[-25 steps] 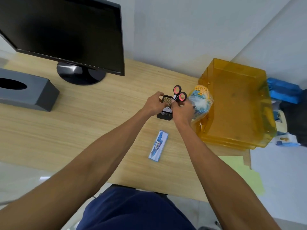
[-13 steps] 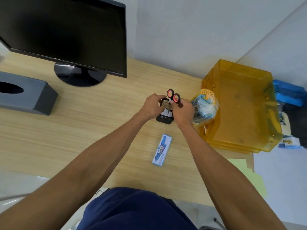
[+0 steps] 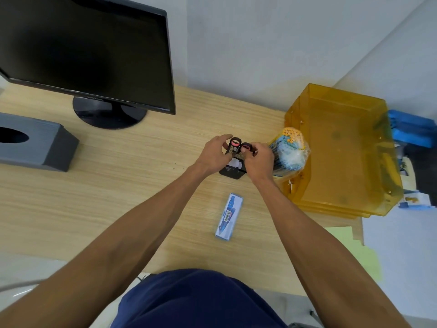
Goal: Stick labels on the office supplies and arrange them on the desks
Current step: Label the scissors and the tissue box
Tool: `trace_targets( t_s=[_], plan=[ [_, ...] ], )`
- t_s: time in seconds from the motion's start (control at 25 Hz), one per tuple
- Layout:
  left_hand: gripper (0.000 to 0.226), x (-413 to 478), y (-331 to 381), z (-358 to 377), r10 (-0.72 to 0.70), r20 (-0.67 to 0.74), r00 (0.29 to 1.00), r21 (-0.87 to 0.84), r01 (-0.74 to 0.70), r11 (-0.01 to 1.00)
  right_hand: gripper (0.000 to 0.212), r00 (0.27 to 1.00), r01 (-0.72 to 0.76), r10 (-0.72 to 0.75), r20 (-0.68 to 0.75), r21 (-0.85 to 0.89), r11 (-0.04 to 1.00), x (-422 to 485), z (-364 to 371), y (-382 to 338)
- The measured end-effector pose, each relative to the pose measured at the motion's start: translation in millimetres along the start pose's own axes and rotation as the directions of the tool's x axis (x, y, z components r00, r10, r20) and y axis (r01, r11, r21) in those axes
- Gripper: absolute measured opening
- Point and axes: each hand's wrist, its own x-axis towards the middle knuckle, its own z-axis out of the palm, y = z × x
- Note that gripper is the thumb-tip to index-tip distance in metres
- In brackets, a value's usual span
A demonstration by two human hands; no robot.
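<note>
Pinched by the right hand (image 3: 259,162), black red-ringed scissors (image 3: 236,142) upright in a mesh holder (image 3: 233,172) gripped by the left hand (image 3: 214,155), on a pale wooden desk (image 3: 118,197) right of the monitor (image 3: 82,48), white wall (image 3: 260,43) behind.

desk (image 3: 118,185) matt wood grain; trays (image 3: 343,162) glossy amber translucent plastic; pen holder (image 3: 233,172) black mesh, probably metal.
</note>
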Motion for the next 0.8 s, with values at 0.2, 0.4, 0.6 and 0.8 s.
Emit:
trace_targets(
  t_s=[0.2,0.4,0.6,0.8],
  plan=[
    [0.052,-3,4,2,0.01,-0.024,1.0,0.027,-0.009,1.0,0.02,1.0,0.026,-0.026,-0.01,-0.015,1.0,-1,-2,-2],
    [0.049,-7,2,3,-0.005,-0.032,0.999,0.044,0.006,0.999,0.022,0.998,0.054,-0.055,-0.02,-0.071,0.996,-3,-3,2],
    [0.05,-9,4,6,-0.015,-0.015,1.0,0.038,0.016,0.999,0.021,1.0,0.001,0.0,0.011,-0.085,0.996,-2,-2,1],
    [0.054,-8,3,5,-0.029,0.007,1.0,0.033,0.029,0.999,0.018,0.997,-0.073,0.073,-0.001,0.019,0.997,5,-5,-7]
  ],
)
